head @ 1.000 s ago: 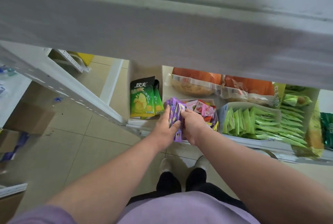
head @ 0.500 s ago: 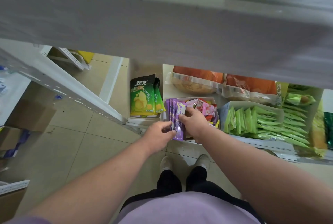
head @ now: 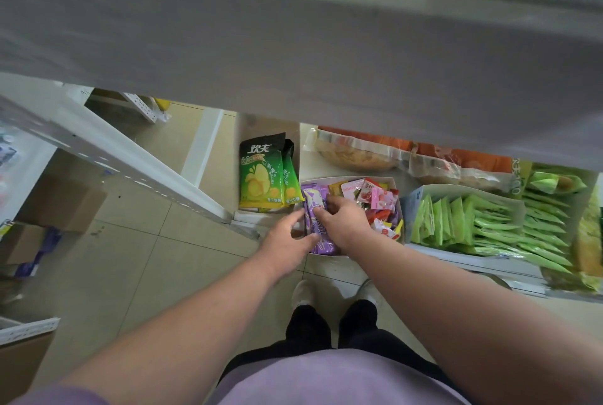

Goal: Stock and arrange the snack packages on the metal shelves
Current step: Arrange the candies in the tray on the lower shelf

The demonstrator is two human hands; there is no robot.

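A stack of purple snack packets [head: 316, 209] stands on edge in the left end of a white cardboard box [head: 388, 180] on the low shelf. The rest of the box holds pink, red and yellow sweets [head: 375, 199]. My right hand [head: 344, 223] reaches over the stack from the right, with its thumb and bent fingers pinching the packets' upper part. My left hand [head: 287, 240] lies at the box's left front corner with its fingers fairly straight; its thumb touches the lower end of the purple packets.
Green crisp bags [head: 261, 173] stand left of the box. Right of it is a tray of light-green sachets [head: 463, 218], with orange-topped bags [head: 359, 151] behind. A grey upper shelf [head: 293, 39] overhangs closely. A perforated upright [head: 130, 163] slants at the left, and cardboard boxes [head: 58, 202] sit on the tiled floor.
The purple packets, held up between both hands a second ago, have gone down into the box's left end. My left hand has loosened and slid to the box's corner.
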